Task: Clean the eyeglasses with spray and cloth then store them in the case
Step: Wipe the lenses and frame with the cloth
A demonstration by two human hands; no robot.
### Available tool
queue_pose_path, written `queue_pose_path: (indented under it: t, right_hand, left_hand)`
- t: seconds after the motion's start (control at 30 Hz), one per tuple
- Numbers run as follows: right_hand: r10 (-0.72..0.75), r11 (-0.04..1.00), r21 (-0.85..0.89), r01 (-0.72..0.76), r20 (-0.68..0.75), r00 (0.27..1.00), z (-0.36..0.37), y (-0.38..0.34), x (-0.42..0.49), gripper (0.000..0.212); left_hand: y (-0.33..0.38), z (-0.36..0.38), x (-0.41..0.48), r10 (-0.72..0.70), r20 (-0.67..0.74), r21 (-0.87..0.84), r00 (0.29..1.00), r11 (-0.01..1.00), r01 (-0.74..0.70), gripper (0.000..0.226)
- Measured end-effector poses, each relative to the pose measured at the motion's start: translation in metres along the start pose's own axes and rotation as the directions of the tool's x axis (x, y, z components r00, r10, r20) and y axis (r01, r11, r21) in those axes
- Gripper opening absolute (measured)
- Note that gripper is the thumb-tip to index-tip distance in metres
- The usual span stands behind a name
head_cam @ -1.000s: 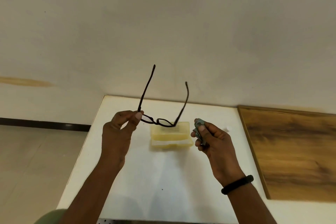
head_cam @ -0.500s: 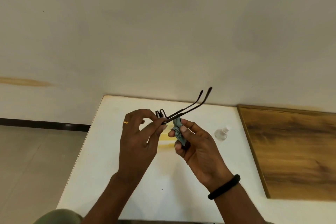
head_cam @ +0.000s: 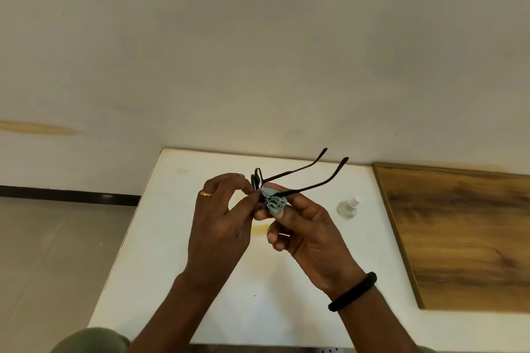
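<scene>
Dark-framed eyeglasses (head_cam: 304,174) are held above the white table (head_cam: 160,238), their arms unfolded and pointing up to the right. My left hand (head_cam: 220,226) pinches the front frame at its left end. My right hand (head_cam: 304,229) holds a bunched grey-blue cloth (head_cam: 274,203) pressed against a lens from the right. The yellow case (head_cam: 259,229) lies on the table behind my hands, mostly hidden. A small clear spray bottle (head_cam: 347,206) stands to the right of my right hand.
A brown wooden board (head_cam: 464,238) covers the table's right side. A pale wall (head_cam: 258,51) rises right behind the table. The floor (head_cam: 51,252) drops off past the table's left edge. A black band (head_cam: 352,292) circles my right wrist.
The glasses were turned from arms pointing up to arms pointing right. My hands came together, and the cloth in my right hand now touches the lens. The case went behind my hands.
</scene>
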State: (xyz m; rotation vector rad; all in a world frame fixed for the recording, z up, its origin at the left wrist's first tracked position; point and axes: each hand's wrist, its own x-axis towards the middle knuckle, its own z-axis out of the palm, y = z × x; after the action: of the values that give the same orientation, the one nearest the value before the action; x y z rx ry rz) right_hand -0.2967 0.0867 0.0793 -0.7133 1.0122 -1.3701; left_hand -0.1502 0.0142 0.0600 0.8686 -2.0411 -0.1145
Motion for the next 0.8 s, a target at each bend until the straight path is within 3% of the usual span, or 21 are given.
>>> queue_pose_path:
  t: [0.17, 0.3, 0.63, 0.8]
  right_hand:
    - [-0.162, 0.973, -0.199, 0.118, -0.227, 0.96, 0.006, 0.011, 0.004, 0.024]
    - [-0.238, 0.941, -0.314, 0.129, -0.34, 0.91, 0.013, 0.017, 0.006, 0.026]
    - [-0.301, 0.929, -0.329, 0.171, -0.398, 0.867, 0.022, 0.02, 0.005, 0.015]
    - [-0.255, 0.951, -0.283, 0.127, -0.481, 0.839, 0.026, 0.024, 0.003, 0.021]
  left_hand:
    - [0.006, 0.004, -0.004, 0.008, 0.004, 0.003, 1.0, 1.0, -0.008, 0.027]
    - [0.008, 0.008, -0.008, 0.002, 0.007, 0.024, 1.0, 1.0, -0.002, 0.013]
    - [0.006, 0.009, -0.009, -0.052, -0.006, 0.005, 0.999, 0.999, 0.052, 0.017]
    - [0.004, 0.01, -0.009, -0.005, -0.008, -0.029, 1.0, 1.0, 0.005, 0.011]
